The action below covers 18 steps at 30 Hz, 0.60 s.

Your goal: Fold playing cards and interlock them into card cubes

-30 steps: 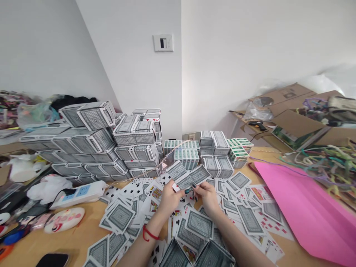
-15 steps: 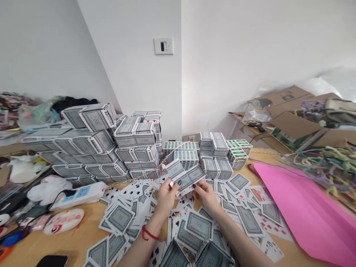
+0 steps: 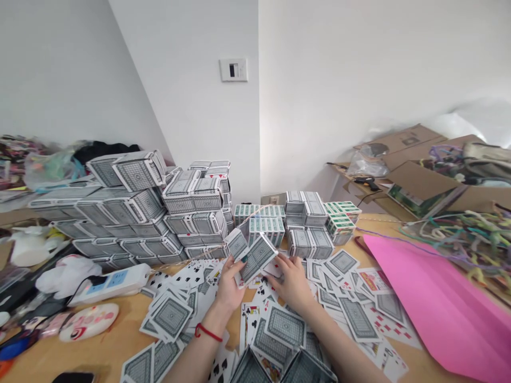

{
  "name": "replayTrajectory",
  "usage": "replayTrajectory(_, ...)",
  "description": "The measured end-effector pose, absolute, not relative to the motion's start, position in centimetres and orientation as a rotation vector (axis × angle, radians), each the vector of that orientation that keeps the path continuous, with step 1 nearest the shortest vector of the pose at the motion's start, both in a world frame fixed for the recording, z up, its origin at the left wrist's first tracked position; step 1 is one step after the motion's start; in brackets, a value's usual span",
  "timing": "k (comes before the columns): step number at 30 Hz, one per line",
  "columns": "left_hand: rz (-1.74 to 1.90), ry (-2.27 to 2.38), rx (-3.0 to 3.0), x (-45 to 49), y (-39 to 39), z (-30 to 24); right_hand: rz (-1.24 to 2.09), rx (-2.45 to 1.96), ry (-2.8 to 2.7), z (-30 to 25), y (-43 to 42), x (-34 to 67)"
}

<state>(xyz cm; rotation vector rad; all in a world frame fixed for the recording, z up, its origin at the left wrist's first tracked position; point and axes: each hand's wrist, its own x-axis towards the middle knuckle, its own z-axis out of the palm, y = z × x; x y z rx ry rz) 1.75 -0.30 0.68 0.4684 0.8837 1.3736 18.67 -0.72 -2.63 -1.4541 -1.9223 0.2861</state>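
Note:
My left hand (image 3: 229, 284) pinches joined playing cards (image 3: 257, 258) with grey patterned backs, thumb on top. They are held tilted above the table, one section angled against another. At their right end is my right hand (image 3: 293, 279), its fingers curled around the edge; part of its grip is hidden. Loose playing cards (image 3: 171, 316), some face up and some face down, lie spread beneath and around both hands. Close to my body stand open boxes made of cards (image 3: 307, 367), between my forearms.
Stacked card-covered blocks (image 3: 131, 207) rise at the left back. Green-and-white card packs (image 3: 265, 229) and more card blocks (image 3: 311, 239) stand behind my hands. A pink sheet (image 3: 435, 308) lies right, near a cardboard box (image 3: 423, 181). A power strip (image 3: 115, 282) and a phone (image 3: 74, 377) are left.
The held cards have turned to a steeper tilt and shifted slightly left with my left hand. My right hand's fingers have spread and curled further round the right end.

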Motion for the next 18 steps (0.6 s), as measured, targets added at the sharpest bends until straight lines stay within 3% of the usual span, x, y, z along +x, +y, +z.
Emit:
replayTrajectory(8, 1.471, 0.839, 0.412, 2.1, -0.2, 0.5, 0.356, -1.442, -1.732, -3.5, -0.4, 19.3)
replayTrajectory(14, 1.572, 0.946, 0.546, 1.8, 0.2, -0.4, 0.766, -1.183, -1.316, -4.3, 0.1, 19.3)
replayTrajectory(18, 1.628, 1.112, 0.79, 1.6, 0.3, -1.1, 0.758, -1.21, -1.203, -4.3, 0.0, 19.3)
